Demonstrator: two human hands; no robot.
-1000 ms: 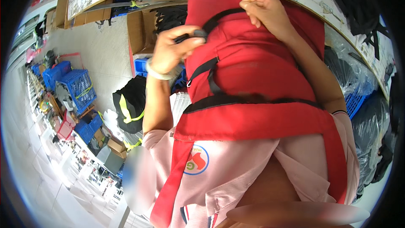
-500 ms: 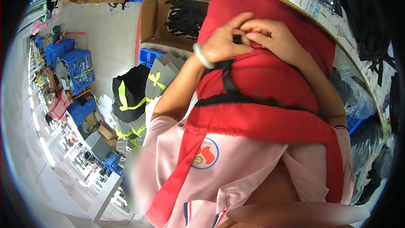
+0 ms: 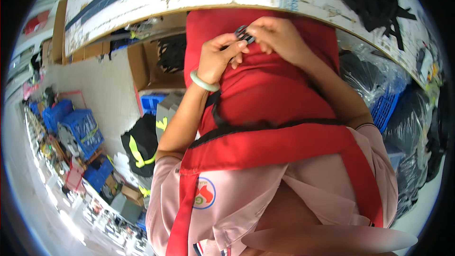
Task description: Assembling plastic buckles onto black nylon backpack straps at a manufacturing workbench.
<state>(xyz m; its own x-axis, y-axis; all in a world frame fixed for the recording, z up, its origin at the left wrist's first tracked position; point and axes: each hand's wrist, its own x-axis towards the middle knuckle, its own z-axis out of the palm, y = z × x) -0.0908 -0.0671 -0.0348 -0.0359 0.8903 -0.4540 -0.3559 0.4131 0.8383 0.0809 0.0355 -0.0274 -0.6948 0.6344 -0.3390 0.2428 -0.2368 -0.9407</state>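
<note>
Above my lap, close to the table's near edge, both hands meet at a small black looped piece [image 3: 243, 33], which looks like a plastic buckle; its exact kind is hard to make out. My left hand [image 3: 219, 56], with a pale green bangle [image 3: 204, 81] on the wrist, pinches its lower side between thumb and fingers. From the right, the fingertips of my right hand [image 3: 277, 38] grip the other side. Beneath the hands spreads my red apron [image 3: 270, 97], with a black strap [image 3: 219, 116] at its left side.
Ahead runs a worn white table [image 3: 156, 12] with plastic-wrapped black goods. Under it at left stands a cardboard box [image 3: 142, 64] with black material. Bundles with yellow ties [image 3: 137, 147] lie left of me. Right are clear plastic bags [image 3: 407, 132] and a blue crate [image 3: 384, 109].
My view has shifted, bringing more of the table in. My hands have moved up toward its edge, and the right fingers have closed on the black piece that was by the left fingers.
</note>
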